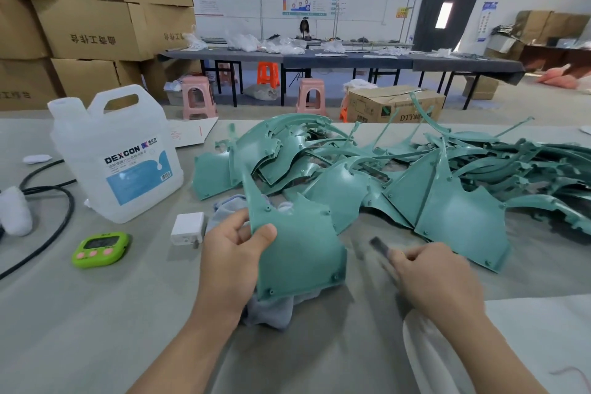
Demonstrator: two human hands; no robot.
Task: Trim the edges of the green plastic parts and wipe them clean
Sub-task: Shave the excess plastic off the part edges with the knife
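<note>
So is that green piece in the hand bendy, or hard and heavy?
Probably stiff: the green part holds its curved shape though the left hand pinches only one edge. Likely light, since a thumb and fingers carry it. Its glossy surface may be slippery.

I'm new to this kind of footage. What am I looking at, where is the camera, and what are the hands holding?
There is one picture, taken by a camera worn on a person's head, looking forward and down. No robot is involved, only two bare hands. The left hand grips a green plastic part by its edge, above a grey cloth. The right hand holds a small dark tool, too blurred to identify. On the table lie a pile of green parts, a white DEXCON jug, a green timer and a white plug.
</note>
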